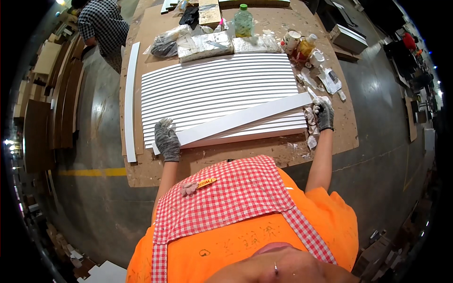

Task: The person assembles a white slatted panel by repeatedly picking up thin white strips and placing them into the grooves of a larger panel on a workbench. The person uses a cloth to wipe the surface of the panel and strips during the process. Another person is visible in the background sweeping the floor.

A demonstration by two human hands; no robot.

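Note:
A long flat white strip (245, 117) lies slantwise over a row of several narrow white strips (217, 85), its right end farther from me. My left hand (167, 140), in a grey work glove, is closed round the strip's left end. My right hand (324, 113), gloved the same way, is closed just beyond the right end. From its fingers a thin pale blade-like tool (312, 93) points at the strip's end; its exact kind is unclear. Crumpled, stained paper (311, 127) lies beside the right wrist.
The worktable (344, 137) is brown and stained. Another white strip (131, 104) lies along its left side. Behind the row are white-smeared blocks (205, 46), a plastic bag (170, 40) and a green bottle (243, 21). A yellow bottle (306, 47) stands back right. A person (104, 28) stands far left.

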